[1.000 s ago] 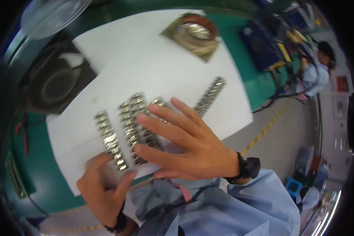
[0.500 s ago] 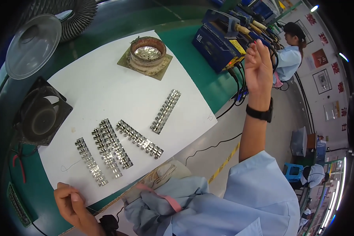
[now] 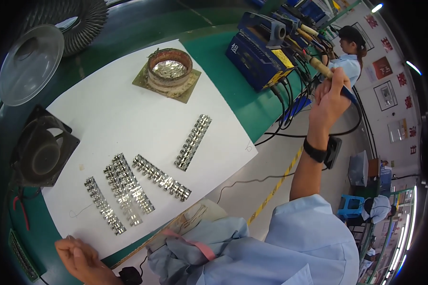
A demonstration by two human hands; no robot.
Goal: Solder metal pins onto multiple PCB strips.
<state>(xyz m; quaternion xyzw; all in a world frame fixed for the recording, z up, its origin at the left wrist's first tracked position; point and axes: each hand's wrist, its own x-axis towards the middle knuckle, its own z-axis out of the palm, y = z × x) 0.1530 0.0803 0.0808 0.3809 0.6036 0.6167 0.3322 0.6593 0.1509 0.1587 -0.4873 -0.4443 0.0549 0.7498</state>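
My right hand (image 3: 329, 103), raised at the right above the floor, grips the handle of a soldering iron (image 3: 321, 68), whose tan sleeve points up and left beside the blue soldering station (image 3: 259, 57). My left hand (image 3: 81, 259) rests at the near left corner of the white sheet (image 3: 142, 121), fingers curled and thumb pressed against them; whatever they pinch is too small to make out. Near it on the sheet lie several shiny toothed metal strips (image 3: 104, 206), two of them side by side. Another metal strip (image 3: 193, 142) sits apart to the right.
A rusty round pot (image 3: 170, 71) with silvery material inside stands on a square board at the back. Leftward are a black fan (image 3: 43, 147), a clear dome (image 3: 31, 64), a ribbed duct (image 3: 88, 28), red-handled pliers (image 3: 21, 213) and a circuit board (image 3: 23, 256). A co-worker (image 3: 349, 57) sits beyond the station.
My right hand, unoccupied half a second ago, has closed around the soldering iron and come down and to the right. The left hand stays curled at the sheet's corner. The view has shifted slightly.
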